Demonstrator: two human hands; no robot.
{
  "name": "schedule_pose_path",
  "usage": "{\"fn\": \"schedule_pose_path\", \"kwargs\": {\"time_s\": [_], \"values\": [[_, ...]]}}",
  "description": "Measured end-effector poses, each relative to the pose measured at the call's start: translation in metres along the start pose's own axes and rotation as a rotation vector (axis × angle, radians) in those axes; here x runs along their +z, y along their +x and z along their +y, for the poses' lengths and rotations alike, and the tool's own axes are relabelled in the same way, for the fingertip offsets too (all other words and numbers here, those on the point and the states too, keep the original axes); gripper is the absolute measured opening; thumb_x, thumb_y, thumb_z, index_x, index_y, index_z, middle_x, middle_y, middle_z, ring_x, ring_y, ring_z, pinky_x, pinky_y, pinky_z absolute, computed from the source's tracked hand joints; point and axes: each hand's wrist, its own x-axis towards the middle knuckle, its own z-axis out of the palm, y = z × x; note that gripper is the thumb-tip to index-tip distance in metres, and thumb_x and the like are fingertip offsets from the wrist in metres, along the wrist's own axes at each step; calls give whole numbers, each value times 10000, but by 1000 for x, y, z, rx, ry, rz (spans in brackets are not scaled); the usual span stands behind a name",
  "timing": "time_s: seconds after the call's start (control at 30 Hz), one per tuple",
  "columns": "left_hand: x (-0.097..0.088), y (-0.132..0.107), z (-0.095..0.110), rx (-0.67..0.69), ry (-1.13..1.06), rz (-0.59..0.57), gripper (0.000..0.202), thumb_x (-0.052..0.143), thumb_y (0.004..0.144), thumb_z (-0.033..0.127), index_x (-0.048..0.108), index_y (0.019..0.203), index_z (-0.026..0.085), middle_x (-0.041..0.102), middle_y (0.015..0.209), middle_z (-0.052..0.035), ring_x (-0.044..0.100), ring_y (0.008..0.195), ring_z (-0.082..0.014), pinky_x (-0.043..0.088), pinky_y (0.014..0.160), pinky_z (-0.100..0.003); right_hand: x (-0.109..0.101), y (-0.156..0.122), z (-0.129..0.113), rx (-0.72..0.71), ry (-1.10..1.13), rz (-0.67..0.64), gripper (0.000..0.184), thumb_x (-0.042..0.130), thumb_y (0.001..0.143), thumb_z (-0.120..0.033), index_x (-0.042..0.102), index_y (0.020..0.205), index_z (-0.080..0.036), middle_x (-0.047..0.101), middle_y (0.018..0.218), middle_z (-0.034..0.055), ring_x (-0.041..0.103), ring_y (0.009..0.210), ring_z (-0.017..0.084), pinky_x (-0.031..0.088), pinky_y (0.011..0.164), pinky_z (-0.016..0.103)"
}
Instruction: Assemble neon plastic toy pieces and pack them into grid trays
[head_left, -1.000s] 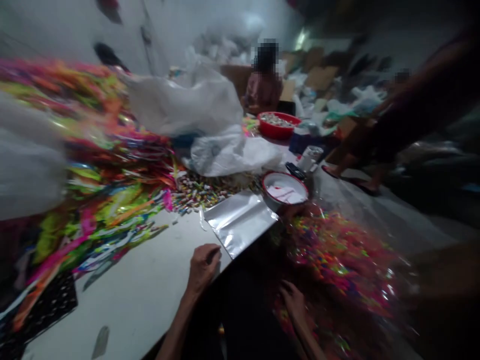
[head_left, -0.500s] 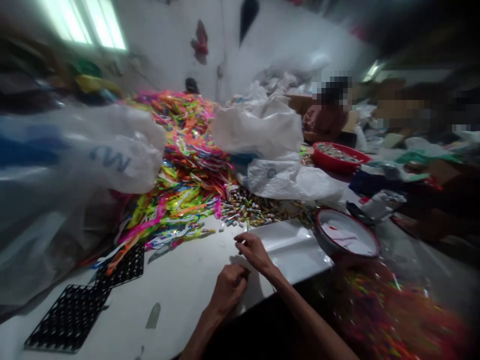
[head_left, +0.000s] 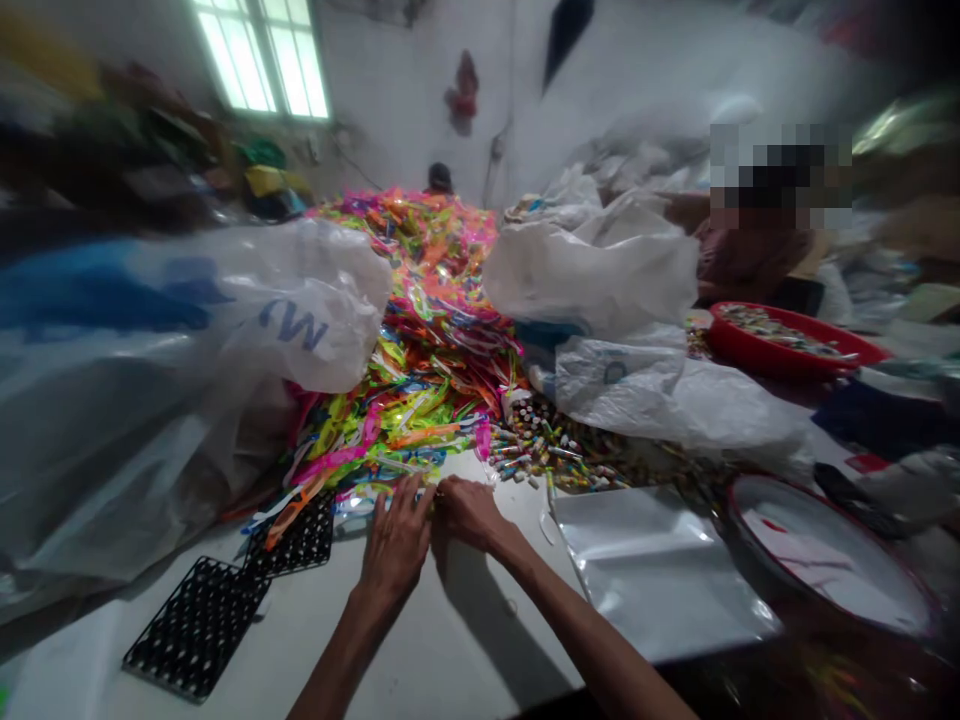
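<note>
My left hand [head_left: 396, 540] lies on the white table [head_left: 450, 650] with its fingers stretched forward, the fingertips at the near edge of a big heap of neon coloured strips [head_left: 409, 380]. My right hand [head_left: 466, 510] sits right beside it, fingers curled in a pinch at the same edge; what it pinches is too small to make out. A scatter of small coloured tube-like pieces [head_left: 555, 455] lies just right of my hands.
Black perforated trays [head_left: 199, 625] lie at the near left. A shiny silver sheet [head_left: 652, 565] and a red-rimmed bowl [head_left: 825, 550] are at the right. Large white plastic bags [head_left: 150, 380] flank the heap. A person sits behind a red basin [head_left: 787, 345].
The view has swung left and up. Both my hands have moved forward over the table to the edge of the strip heap; the left hand has opened from a fist.
</note>
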Motion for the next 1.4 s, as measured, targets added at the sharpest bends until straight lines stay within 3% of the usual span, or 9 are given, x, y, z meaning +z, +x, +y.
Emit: {"fn": "schedule_pose_path", "kwargs": {"time_s": [0.17,0.27,0.37,0.57,0.8,0.93,1.1,1.3,1.4], "values": [[-5,-48,12,1,-55,-35,495,416,833,91,427,1295,266,525,1286,-89,441,1220,-237,295,1018,-498,-6,-26,16,-60,242,-159,232,640,708,-290,685,908,-182,677,808,48,604,693,170,401,576,234],[-14,-57,11,30,-116,-89,499,431,830,98,422,1298,270,573,1208,-67,481,1167,-236,291,1028,-503,-16,-8,21,10,341,-32,276,624,741,-302,667,972,-159,669,802,32,581,662,138,405,595,226],[-17,-60,8,67,-159,-113,448,467,822,128,472,1248,268,570,1192,-55,483,1152,-239,308,1038,-495,-15,20,1,55,299,117,326,587,778,-356,633,1030,-154,663,879,50,583,750,164,403,643,246],[-17,-79,16,55,-181,-80,357,506,780,113,566,1113,228,587,1137,-70,491,1129,-260,354,1019,-501,15,33,-49,1,17,-15,320,549,764,-255,568,1072,-172,645,983,92,591,864,216,387,680,268],[-32,-103,26,127,-291,-70,377,513,832,212,499,1208,225,586,1151,-66,489,1117,-234,367,997,-455,10,-12,7,135,671,-22,217,559,761,-349,587,822,-142,492,590,-34,460,535,99,326,489,193],[-37,-85,18,105,-281,17,340,473,870,259,499,1205,208,601,1154,-69,510,1095,-215,349,989,-437,11,-36,26,135,977,-82,310,587,744,-424,571,855,-135,406,558,-64,366,470,65,277,432,176],[-26,-33,-5,-96,-17,-1,345,466,854,224,520,1186,147,572,1197,-149,481,1139,-311,279,991,-550,17,-44,30,124,913,4,309,563,778,-398,596,949,-143,464,614,-35,404,509,80,304,453,182],[-4,-10,-24,52,27,-24,182,421,851,141,582,933,165,572,1192,-139,454,1179,-303,193,1023,-573,22,-52,42,216,480,297,241,589,740,-342,618,898,-162,590,813,47,521,756,175,399,666,266],[-8,-7,-25,105,-36,2,153,423,866,147,563,923,170,640,1040,-89,526,1086,-252,181,1038,-543,19,-55,48,241,629,333,244,560,755,-353,615,894,-159,573,761,29,502,672,150,402,612,251]]}}
